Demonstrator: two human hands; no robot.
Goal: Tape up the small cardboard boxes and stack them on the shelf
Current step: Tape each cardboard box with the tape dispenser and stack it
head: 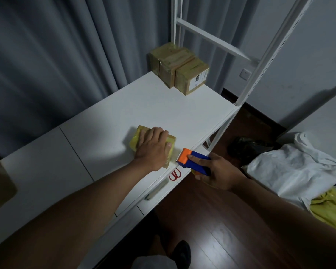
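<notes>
Dark wooden floor (231, 239), white shelf top (144, 105), grey curtains (56, 45) behind.

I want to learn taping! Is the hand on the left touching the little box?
Touching. In the head view the left hand lies flat on top of the small box, fingers spread over it, with no gap showing, while the right hand holds the tape dispenser.

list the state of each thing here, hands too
left hand: flat on the near box, pressing it down
right hand: gripping the tape dispenser
tape dispenser: held at the shelf's front edge, orange end toward the near box
near box: lying on the shelf, wrapped in yellowish tape
far boxes: taped, set together at the back of the shelf
scissors: lying on a lower surface, only the red handles show
</notes>
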